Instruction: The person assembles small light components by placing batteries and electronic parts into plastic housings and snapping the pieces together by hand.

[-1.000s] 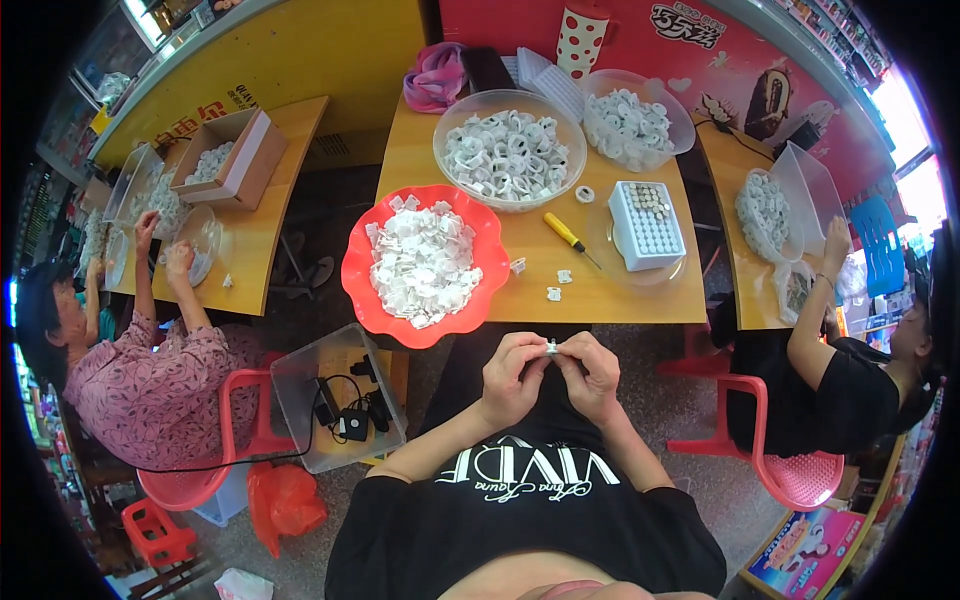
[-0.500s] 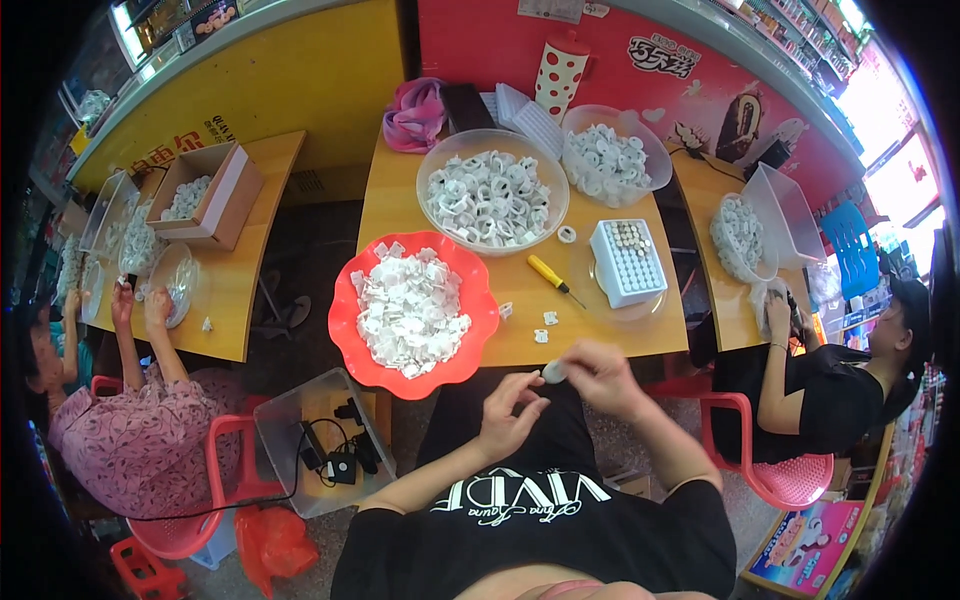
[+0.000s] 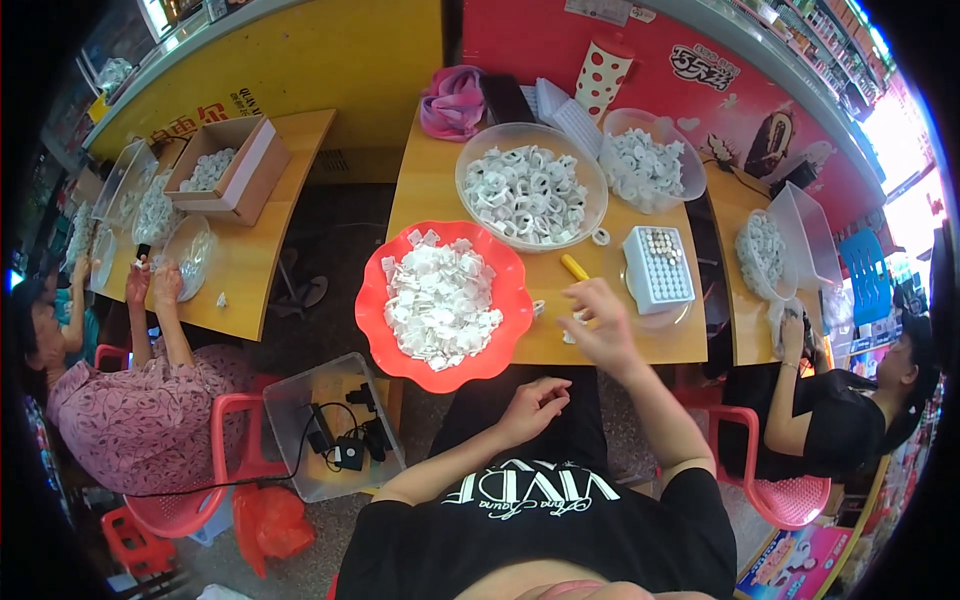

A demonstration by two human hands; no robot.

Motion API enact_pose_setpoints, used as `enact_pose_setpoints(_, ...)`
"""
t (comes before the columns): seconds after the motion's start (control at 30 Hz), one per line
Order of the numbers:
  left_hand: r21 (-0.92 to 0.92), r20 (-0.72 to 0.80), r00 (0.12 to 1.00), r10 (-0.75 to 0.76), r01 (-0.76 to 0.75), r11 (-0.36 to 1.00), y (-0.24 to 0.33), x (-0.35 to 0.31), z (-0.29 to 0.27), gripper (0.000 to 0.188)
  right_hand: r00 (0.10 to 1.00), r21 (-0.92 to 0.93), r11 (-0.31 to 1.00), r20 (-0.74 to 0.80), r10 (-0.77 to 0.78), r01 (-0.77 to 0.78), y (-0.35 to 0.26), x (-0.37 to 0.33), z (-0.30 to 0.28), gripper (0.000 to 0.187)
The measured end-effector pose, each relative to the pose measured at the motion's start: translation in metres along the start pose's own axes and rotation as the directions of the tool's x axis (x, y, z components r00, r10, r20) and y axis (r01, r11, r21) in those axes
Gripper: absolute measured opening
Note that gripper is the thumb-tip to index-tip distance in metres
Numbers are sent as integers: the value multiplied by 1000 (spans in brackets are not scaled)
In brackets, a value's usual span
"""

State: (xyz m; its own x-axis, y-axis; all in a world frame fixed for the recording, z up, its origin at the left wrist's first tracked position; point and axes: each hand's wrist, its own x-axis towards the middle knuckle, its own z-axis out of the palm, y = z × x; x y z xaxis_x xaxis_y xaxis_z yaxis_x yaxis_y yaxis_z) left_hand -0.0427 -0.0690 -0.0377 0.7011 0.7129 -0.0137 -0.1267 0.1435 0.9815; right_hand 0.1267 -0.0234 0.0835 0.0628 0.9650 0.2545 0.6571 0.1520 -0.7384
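My right hand [image 3: 603, 328] is over the near edge of the wooden table [image 3: 650, 349], slightly blurred, fingers apart, with no object visible in it. It covers most of the screwdriver, whose yellow handle [image 3: 574, 267] shows beyond the fingertips. One small white plastic piece [image 3: 569, 337] peeks out beside its fingers. Above my lap, my left hand [image 3: 533, 411] is closed, thumb against curled fingers; whatever it holds is hidden. The red scalloped bowl [image 3: 372, 322] of white plastic pieces [image 3: 440, 300] stands left of my right hand.
Behind are two clear bowls [image 3: 464, 205] [image 3: 694, 181] of white ring-shaped parts. A white rack [image 3: 660, 292] of small round pieces stands right. A clear bin [image 3: 290, 470] with black cables sits lower left. People work at side tables, left [image 3: 150, 420] and right [image 3: 830, 410].
My right hand has left my left hand and moved forward over the table, opening. The white round part between my hands is out of sight. My left hand shifted slightly and curled; the view shifted.
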Motion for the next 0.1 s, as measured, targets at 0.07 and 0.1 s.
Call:
enact_pose_setpoints(0.07,46,32,999,0,-1,999,1,-2,1,28,999,-133,990,-8,-48,46,-3,-5,24,29)
enact_pose_setpoints(0.1,56,33,999,11,-13,998,-1,-1,1,28,995,-271,958,-3,-102,98,0,-3,34,31)
